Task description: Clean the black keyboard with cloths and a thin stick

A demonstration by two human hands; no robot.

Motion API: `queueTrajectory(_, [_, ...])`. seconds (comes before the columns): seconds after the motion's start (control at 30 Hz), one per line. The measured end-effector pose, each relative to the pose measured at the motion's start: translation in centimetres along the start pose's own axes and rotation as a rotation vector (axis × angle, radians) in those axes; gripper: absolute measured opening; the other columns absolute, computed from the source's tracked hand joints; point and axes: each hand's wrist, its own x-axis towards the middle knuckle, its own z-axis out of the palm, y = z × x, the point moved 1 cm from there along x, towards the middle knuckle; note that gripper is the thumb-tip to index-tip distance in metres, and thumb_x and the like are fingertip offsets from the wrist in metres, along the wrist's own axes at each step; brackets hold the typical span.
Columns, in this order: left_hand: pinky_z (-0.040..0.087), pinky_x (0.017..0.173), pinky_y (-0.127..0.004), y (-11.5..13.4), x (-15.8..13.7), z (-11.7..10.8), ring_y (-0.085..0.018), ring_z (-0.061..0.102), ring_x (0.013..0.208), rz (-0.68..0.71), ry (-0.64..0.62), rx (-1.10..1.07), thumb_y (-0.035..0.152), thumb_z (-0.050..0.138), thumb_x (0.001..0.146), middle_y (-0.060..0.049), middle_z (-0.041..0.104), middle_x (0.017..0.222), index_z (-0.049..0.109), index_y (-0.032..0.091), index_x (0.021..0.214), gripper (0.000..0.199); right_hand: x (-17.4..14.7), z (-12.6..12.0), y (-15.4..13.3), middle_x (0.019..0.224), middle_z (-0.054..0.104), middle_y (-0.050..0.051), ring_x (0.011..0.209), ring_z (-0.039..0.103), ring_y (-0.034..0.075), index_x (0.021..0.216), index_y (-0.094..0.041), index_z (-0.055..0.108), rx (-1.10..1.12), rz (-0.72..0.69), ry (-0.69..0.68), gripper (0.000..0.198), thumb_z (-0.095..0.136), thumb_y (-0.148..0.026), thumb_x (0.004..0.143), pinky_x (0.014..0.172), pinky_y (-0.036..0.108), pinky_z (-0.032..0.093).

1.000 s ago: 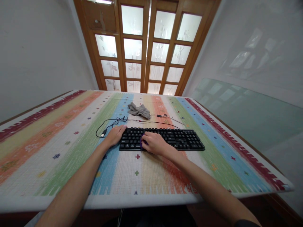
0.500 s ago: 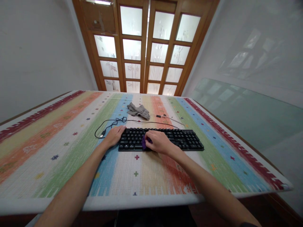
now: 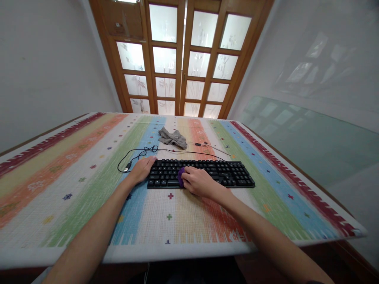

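Note:
A black keyboard lies flat on the table in front of me. My left hand grips its left end, with fingers along the far left corner. In my right hand is a soft-looking purple wad, pinched between the fingers and pressed against the lower middle keys. Whether the wad is cloth or gel, I cannot tell. Part of the keyboard is covered by my right hand and wrist.
Behind the keyboard runs its black cable, looped at the left with a USB plug. A crumpled grey cloth lies farther back, beside a thin light rod and a small black piece. A striped tablecloth covers the table.
My right hand and the purple wad have shifted very slightly over the same keys, and the wrist has turned a little. My left hand stays at the keyboard's left end.

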Motion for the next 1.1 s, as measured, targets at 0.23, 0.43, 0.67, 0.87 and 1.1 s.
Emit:
queueTrajectory(0.23, [0.047,0.096,-0.042,-0.3,0.1,0.1,-0.028,0.065,0.102,0.012,-0.002,0.016,0.055,0.017,0.094,-0.009,0.073,0.098,0.062,0.023,0.089,0.055,-0.1,-0.4,0.4,0.097,0.065,0.009,0.082,0.057,0.016,0.097,-0.015,0.071,0.039,-0.01,0.006,0.021,0.051,-0.021,0.095,0.067,0.026,0.038])
queueTrajectory(0.43, [0.047,0.097,-0.041,-0.2,0.2,0.1,-0.028,0.065,0.104,0.017,-0.006,0.025,0.055,0.017,0.095,-0.009,0.073,0.098,0.062,0.023,0.089,0.055,-0.2,-1.4,1.2,0.096,0.066,0.009,0.086,0.058,0.017,0.1,-0.014,0.072,0.016,0.072,0.076,0.024,0.049,-0.022,0.095,0.07,0.027,0.038])
queueTrajectory(0.67, [0.047,0.096,-0.042,-0.2,0.2,0.1,-0.028,0.065,0.102,0.006,-0.001,0.03,0.054,0.018,0.094,-0.009,0.072,0.096,0.061,0.023,0.087,0.053,-1.3,-0.1,1.5,0.094,0.064,0.008,0.077,0.056,0.015,0.106,-0.016,0.072,-0.017,0.023,-0.032,0.03,0.045,-0.024,0.097,0.06,0.027,0.03])
queueTrajectory(0.87, [0.048,0.094,-0.041,0.0,0.1,0.0,-0.028,0.066,0.099,0.012,0.0,0.03,0.055,0.018,0.095,-0.008,0.072,0.096,0.061,0.023,0.087,0.054,-1.6,-0.2,1.6,0.091,0.063,0.007,0.072,0.053,0.013,0.1,-0.015,0.073,-0.029,-0.006,-0.052,0.029,0.046,-0.023,0.096,0.056,0.028,0.025])
queueTrajectory(1.1, [0.047,0.095,-0.041,-0.4,0.1,0.1,-0.027,0.065,0.099,0.027,0.004,0.018,0.055,0.02,0.095,-0.008,0.073,0.095,0.062,0.023,0.087,0.054,-2.0,-0.4,2.0,0.088,0.063,0.006,0.068,0.05,0.012,0.096,-0.017,0.076,0.005,-0.042,-0.047,0.028,0.049,-0.023,0.093,0.056,0.028,0.024])
